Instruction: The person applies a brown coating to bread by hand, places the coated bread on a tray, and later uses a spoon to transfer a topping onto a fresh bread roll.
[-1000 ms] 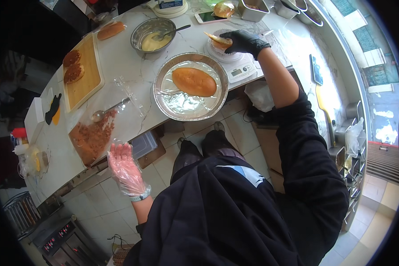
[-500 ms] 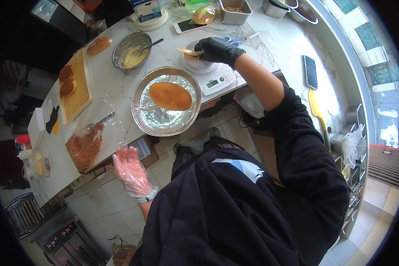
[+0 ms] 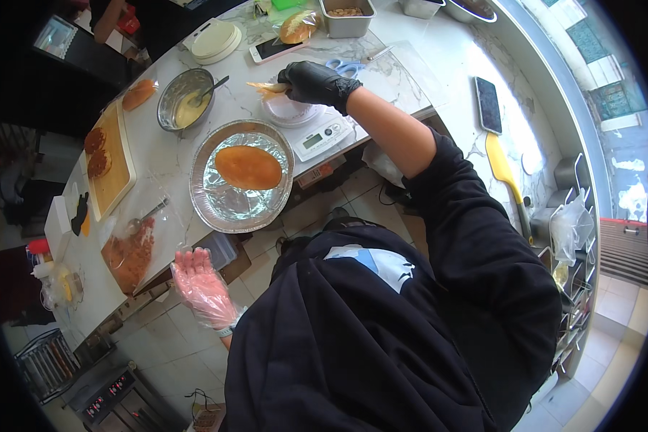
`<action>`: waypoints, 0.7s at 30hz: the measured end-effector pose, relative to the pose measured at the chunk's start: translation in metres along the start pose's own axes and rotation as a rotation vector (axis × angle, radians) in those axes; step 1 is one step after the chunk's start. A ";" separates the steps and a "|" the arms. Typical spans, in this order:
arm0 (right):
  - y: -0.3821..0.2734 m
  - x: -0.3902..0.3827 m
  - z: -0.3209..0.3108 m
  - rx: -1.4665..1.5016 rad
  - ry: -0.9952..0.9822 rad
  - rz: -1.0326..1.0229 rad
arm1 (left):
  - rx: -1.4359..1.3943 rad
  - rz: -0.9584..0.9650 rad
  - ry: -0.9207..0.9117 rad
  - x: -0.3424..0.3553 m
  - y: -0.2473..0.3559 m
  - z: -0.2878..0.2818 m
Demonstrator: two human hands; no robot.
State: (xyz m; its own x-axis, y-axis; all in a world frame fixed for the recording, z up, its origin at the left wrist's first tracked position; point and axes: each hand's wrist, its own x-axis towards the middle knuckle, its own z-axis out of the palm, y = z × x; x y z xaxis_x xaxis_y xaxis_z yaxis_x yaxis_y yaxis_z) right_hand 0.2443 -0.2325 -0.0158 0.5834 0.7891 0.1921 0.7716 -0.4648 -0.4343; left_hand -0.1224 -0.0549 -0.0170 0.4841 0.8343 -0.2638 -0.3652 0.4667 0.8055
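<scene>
My right hand [image 3: 317,83], in a black glove, is closed on a flat tan piece [image 3: 268,88] with a pointed end. I cannot make out its kind. It is above a white bowl [image 3: 291,114] on a white digital kitchen scale [image 3: 325,138]. My left hand [image 3: 205,288], in a clear plastic glove, is palm up beside the table edge, fingers stretched out and holding nothing. Between the hands, an oval golden bun [image 3: 248,168] lies in a round foil-lined pan [image 3: 241,210] at the table's front edge.
Behind the pan stands a steel bowl [image 3: 167,108] of yellow cream with a spoon. A wooden tray [image 3: 122,173] holds topped buns at left, near spilled orange crumbs [image 3: 129,259]. Scissors [image 3: 347,68] and phones [image 3: 488,104] lie about. A person's arm [image 3: 108,21] shows at far left.
The table's things appear shifted left as the view has turned. The blue-and-white pack no longer shows on the round white plate at the back. My hands keep nearly the same poses.
</scene>
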 end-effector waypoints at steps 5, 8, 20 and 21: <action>0.005 -0.011 -0.037 0.247 0.071 0.139 | 0.015 0.010 -0.037 0.001 0.001 0.001; 0.028 -0.025 -0.059 0.397 0.137 0.192 | 0.024 0.028 0.007 -0.001 0.002 0.006; 0.006 -0.008 -0.043 0.229 0.022 0.169 | -0.021 -0.087 -0.100 0.009 -0.016 0.029; 0.001 -0.005 -0.039 0.098 -0.009 0.173 | -0.027 -0.112 -0.112 0.009 -0.016 0.028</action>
State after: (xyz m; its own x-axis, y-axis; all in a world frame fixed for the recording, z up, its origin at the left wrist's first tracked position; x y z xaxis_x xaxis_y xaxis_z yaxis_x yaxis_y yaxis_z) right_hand 0.2523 -0.2526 0.0166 0.7025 0.7047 0.0995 0.6315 -0.5526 -0.5439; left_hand -0.0896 -0.0631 -0.0175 0.6078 0.7394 -0.2895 -0.3244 0.5640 0.7594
